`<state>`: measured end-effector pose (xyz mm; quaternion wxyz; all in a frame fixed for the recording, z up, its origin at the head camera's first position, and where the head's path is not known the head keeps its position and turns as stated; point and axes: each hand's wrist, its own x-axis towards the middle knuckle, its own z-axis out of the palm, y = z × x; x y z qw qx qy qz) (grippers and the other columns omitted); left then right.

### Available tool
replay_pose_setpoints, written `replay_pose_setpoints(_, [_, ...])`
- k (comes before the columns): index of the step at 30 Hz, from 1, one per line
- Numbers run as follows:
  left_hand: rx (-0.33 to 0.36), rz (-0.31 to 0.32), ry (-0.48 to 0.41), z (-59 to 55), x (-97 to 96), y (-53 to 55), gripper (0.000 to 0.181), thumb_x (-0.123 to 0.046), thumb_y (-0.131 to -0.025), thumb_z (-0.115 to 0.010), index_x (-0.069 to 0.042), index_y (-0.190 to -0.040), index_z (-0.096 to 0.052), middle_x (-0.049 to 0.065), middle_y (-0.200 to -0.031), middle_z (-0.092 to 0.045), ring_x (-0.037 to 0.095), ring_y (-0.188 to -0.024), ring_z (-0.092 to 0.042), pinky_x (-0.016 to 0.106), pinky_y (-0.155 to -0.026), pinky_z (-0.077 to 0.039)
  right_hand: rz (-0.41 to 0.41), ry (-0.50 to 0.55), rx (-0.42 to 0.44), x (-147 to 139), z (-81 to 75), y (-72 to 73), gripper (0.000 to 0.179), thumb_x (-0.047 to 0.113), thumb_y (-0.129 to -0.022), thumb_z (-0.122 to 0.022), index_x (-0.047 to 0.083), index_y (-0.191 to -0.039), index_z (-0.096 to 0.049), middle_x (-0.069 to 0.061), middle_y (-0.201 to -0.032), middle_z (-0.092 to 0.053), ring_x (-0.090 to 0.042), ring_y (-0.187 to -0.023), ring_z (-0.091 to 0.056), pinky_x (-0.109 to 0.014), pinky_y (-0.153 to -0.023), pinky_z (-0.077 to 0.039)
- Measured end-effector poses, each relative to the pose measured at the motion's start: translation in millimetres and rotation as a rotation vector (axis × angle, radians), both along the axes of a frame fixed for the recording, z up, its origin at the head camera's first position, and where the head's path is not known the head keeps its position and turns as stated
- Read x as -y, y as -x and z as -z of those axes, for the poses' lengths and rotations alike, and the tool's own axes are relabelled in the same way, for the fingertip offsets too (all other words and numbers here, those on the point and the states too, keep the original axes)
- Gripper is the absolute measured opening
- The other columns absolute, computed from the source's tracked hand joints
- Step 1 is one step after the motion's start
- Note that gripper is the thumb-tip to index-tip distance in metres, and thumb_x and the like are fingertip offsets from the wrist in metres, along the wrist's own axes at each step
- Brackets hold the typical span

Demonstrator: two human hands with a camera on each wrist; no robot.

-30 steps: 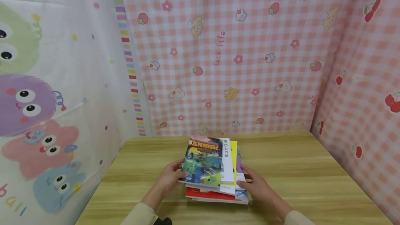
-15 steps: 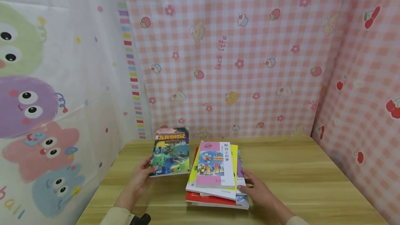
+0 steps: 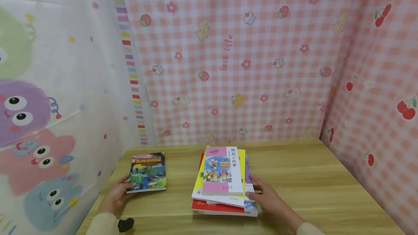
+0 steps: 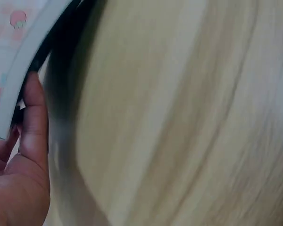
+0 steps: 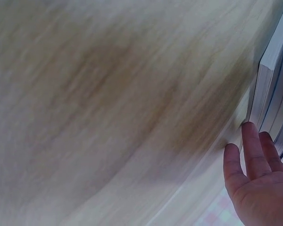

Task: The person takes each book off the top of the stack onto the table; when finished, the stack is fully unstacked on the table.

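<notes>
A comic-style book [image 3: 148, 173] with green dinosaurs and yellow title letters is at the left of the table. My left hand [image 3: 117, 193] pinches its left edge, thumb on the cover and fingers underneath. In the left wrist view, the book's pale page edge [image 4: 19, 80] lies between thumb and fingers, close over the table with a dark shadow below. A pink and white book [image 3: 222, 171] tops the stack in the middle. Beneath it are a yellow book [image 3: 198, 188] and a red book [image 3: 212, 206]. My right hand [image 3: 269, 198] touches the stack's right side, fingers extended along the book edges [image 5: 269, 94].
The wooden table [image 3: 310, 177] carries the stack. A pink checked curtain [image 3: 254, 82] hangs behind it, and a white cartoon curtain [image 3: 81, 119] borders the left. Another checked curtain [image 3: 375, 137] stands along the right side.
My left hand has lifted the dinosaur book off the stack and carried it left, then lower toward the table. The pink and white book is uncovered. My right hand stays beside the stack.
</notes>
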<state>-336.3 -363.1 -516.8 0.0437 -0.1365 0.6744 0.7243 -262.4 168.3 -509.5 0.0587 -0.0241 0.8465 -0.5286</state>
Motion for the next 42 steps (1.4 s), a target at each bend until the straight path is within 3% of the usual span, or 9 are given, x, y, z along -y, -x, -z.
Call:
replay_pose_setpoints(3, [0.049,-0.047,0.021,3.7,7.2,0.3,0.077,0.01,-0.093,-0.058,0.007,-0.154,-0.013,0.02,-0.116,-0.059,0.011,-0.079,-0.063,0.033,-0.073,-0.058,-0.005,-0.005,0.018,0,0.4,-1.4,0.071,0.032,-0.093,-0.07,0.014,-0.154,-0.037,-0.02,-0.13,-0.059,-0.035,-0.116,-0.058,-0.055,-0.094,-0.048])
replay_pose_setpoints(7, [0.074,-0.131,0.058,2.1,9.9,1.3,0.074,0.007,-0.095,-0.055,0.005,-0.156,-0.012,0.032,-0.136,-0.043,0.013,-0.08,-0.062,0.029,-0.071,-0.057,-0.015,-0.01,0.034,-1,1.7,-3.4,0.071,0.033,-0.094,-0.068,0.015,-0.155,-0.036,-0.018,-0.129,-0.06,-0.032,-0.114,-0.059,-0.054,-0.095,-0.047])
replay_pose_setpoints(12, [0.048,-0.207,0.097,-5.4,11.5,-0.6,0.077,-0.002,-0.098,-0.052,0.004,-0.156,-0.002,0.037,-0.153,-0.019,0.031,-0.111,-0.051,0.026,-0.073,-0.055,-0.033,-0.01,0.017,-2,2.1,-2.4,0.071,0.033,-0.094,-0.068,0.015,-0.155,-0.036,-0.017,-0.128,-0.061,-0.032,-0.113,-0.06,-0.054,-0.095,-0.048])
replay_pose_setpoints(14, [0.037,-0.199,0.123,-8.0,12.6,-1.8,0.078,-0.006,-0.099,-0.052,0.005,-0.155,0.0,0.037,-0.155,-0.014,0.039,-0.126,-0.039,0.033,-0.09,-0.052,-0.037,-0.013,0.015,-2,1.0,-0.7,0.071,0.035,-0.094,-0.068,0.016,-0.155,-0.036,-0.016,-0.127,-0.061,-0.032,-0.114,-0.059,-0.054,-0.095,-0.048])
replay_pose_setpoints(17, [0.0,-0.161,0.29,-12.0,14.4,-3.2,0.076,-0.01,-0.098,-0.053,0.01,-0.153,-0.004,0.04,-0.153,-0.015,0.047,-0.137,-0.028,0.051,-0.11,-0.035,-0.04,-0.014,0.016,-2,-1.3,2.0,0.071,0.036,-0.095,-0.067,0.017,-0.155,-0.035,-0.016,-0.127,-0.061,-0.032,-0.114,-0.059,-0.055,-0.095,-0.048])
replay_pose_setpoints(19, [-0.033,-0.161,0.413,-15.2,13.7,-2.4,0.073,-0.011,-0.098,-0.054,0.013,-0.152,-0.011,0.041,-0.15,-0.019,0.051,-0.138,-0.025,0.057,-0.113,-0.026,-0.037,-0.017,0.017,-2,-2.8,3.3,0.07,0.035,-0.095,-0.067,0.017,-0.155,-0.035,-0.015,-0.126,-0.061,-0.031,-0.112,-0.06,-0.055,-0.095,-0.048])
replay_pose_setpoints(22, [-0.062,-0.182,0.542,-21.4,10.3,-0.7,0.07,-0.015,-0.097,-0.056,0.014,-0.149,-0.021,0.041,-0.146,-0.027,0.054,-0.135,-0.028,0.06,-0.112,-0.026,-0.038,-0.012,0.014,-2,-3.6,4.1,0.07,0.032,-0.095,-0.067,0.015,-0.155,-0.035,-0.015,-0.125,-0.062,-0.03,-0.11,-0.061,-0.053,-0.094,-0.048])
replay_pose_setpoints(35, [-0.112,-0.048,0.617,-42.8,-38.6,5.6,0.073,-0.031,-0.102,-0.055,0.009,-0.152,-0.021,0.038,-0.148,-0.028,0.052,-0.135,-0.03,0.061,-0.109,-0.031,-0.028,-0.031,0.054,-3,-6.8,5.9,0.071,0.035,-0.095,-0.067,0.017,-0.155,-0.034,-0.009,-0.113,-0.064,-0.021,-0.1,-0.061,-0.044,-0.085,-0.05])
replay_pose_setpoints(42, [-0.202,0.004,0.544,-45.4,-73.8,4.6,0.064,-0.027,-0.102,-0.058,0.007,-0.149,-0.031,0.034,-0.142,-0.039,0.047,-0.131,-0.039,0.057,-0.103,-0.039,-0.047,-0.027,0.077,-4,-1.5,4.4,0.075,0.037,-0.094,-0.068,0.015,-0.156,-0.032,-0.008,-0.11,-0.064,-0.02,-0.098,-0.061,-0.044,-0.085,-0.05])
